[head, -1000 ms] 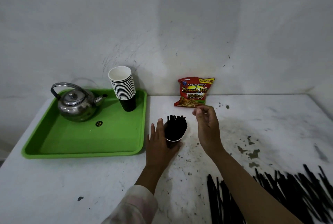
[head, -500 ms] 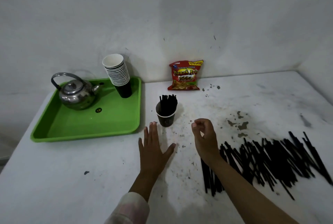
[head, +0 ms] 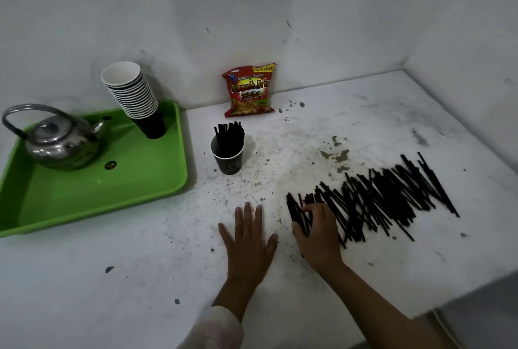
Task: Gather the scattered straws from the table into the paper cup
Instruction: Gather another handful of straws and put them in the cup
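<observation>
Dozens of black straws [head: 386, 197] lie in a loose heap on the right half of the white table [head: 140, 278], their long axes running mostly from far-left to near-right, with a good few crossed over one another. The right hand [head: 315, 232] rests on the heap's left end, fingers curled down over several straws there; whether they are truly pinched or only covered I cannot tell. The left hand [head: 251, 239] lies flat and spread on bare tabletop just left of it, holding nothing.

The paper cup [head: 227, 156] stands upright, far and left of both hands, already carrying a bundle of straws that lean toward its right rim. From the grip, the cup lies up and to the left, and the left hand is slightly nearer to it, so I judge the right will carry while the left steadies.

Left of the cup sits a green tray [head: 84, 202] with a metal kettle [head: 56, 142] and a stack of cups [head: 134, 99]. A snack packet [head: 249, 90] leans on the far wall. The tabletop is scuffed and flecked with dark chips.
</observation>
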